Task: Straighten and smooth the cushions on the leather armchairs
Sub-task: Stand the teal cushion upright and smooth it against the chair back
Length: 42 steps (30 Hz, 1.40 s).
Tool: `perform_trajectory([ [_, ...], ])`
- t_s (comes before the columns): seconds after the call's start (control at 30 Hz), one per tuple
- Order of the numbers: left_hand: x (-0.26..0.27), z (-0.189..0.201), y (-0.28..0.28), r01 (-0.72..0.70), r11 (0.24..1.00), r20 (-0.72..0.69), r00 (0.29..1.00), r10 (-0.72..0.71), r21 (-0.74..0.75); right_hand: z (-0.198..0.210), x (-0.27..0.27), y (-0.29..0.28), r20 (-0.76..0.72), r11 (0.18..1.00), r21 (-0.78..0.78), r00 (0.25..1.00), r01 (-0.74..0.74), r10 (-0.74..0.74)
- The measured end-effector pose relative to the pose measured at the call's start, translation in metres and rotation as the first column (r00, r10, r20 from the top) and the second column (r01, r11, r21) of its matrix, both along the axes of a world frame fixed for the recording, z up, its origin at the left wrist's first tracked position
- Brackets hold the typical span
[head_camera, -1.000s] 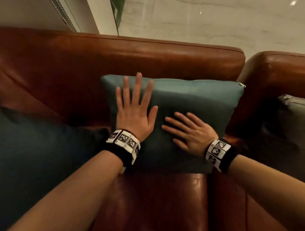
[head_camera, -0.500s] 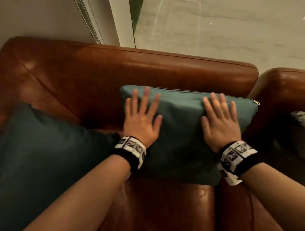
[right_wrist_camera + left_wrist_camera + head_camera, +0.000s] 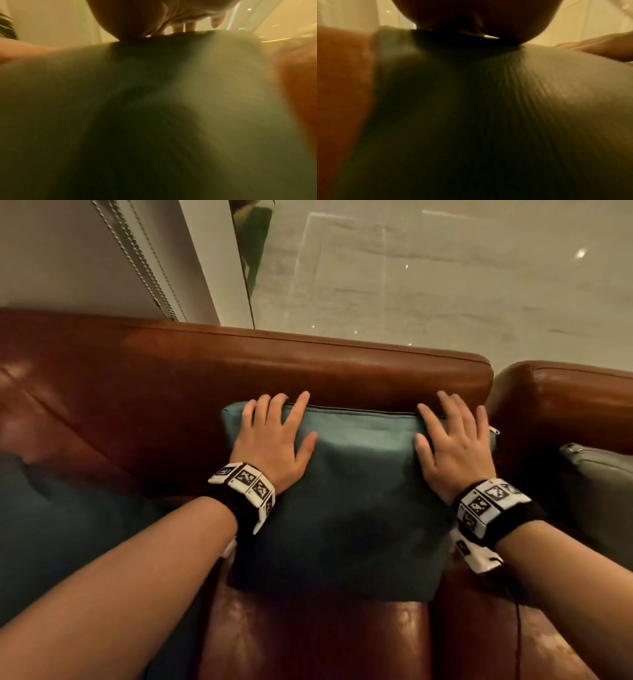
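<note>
A teal cushion (image 3: 356, 501) stands against the backrest of a brown leather armchair (image 3: 308, 364). My left hand (image 3: 274, 436) lies flat on the cushion's upper left part, fingertips at its top seam. My right hand (image 3: 452, 440) lies flat on the upper right part, fingers reaching the top edge near the zip pull. Both hands have straight, spread fingers and hold nothing. The wrist views are blurred; each shows the cushion fabric (image 3: 488, 108) (image 3: 154, 108) filling the frame under the palm.
A darker blue cushion (image 3: 68, 542) lies on the seat at the left. A second leather armchair (image 3: 565, 405) with a grey cushion (image 3: 599, 491) stands at the right. Behind the chairs are a wall, a blind chain and a pale stone floor.
Both hands slid up the cushion to its top edge. The right hand moved from the cushion's middle to its upper right corner.
</note>
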<state>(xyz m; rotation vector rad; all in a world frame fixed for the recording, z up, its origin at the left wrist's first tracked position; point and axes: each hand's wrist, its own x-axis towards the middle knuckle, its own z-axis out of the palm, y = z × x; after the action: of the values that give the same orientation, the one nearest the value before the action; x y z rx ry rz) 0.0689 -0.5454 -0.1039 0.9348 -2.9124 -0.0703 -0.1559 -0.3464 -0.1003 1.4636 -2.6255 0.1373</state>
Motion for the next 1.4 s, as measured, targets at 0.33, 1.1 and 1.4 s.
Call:
perform_trajectory([
  [0.33, -0.062, 0.005, 0.018, 0.06, 0.998, -0.045, 0.997, -0.059, 0.005, 0.01, 0.03, -0.057, 0.169, 0.994, -0.004, 0.98, -0.106, 0.105],
  [1.1, 0.045, -0.04, -0.006, -0.388, 0.407, -0.239, 0.414, 0.879, 0.827, -0.052, -0.008, 0.048, 0.854, 0.449, 0.023, 0.216, 0.893, -0.473],
  [1.4, 0.062, -0.054, -0.003, -0.358, 0.2, -0.058, 0.37, 0.927, 0.912, -0.043, 0.004, 0.049, 0.902, 0.415, -0.054, 0.222, 0.908, -0.369],
])
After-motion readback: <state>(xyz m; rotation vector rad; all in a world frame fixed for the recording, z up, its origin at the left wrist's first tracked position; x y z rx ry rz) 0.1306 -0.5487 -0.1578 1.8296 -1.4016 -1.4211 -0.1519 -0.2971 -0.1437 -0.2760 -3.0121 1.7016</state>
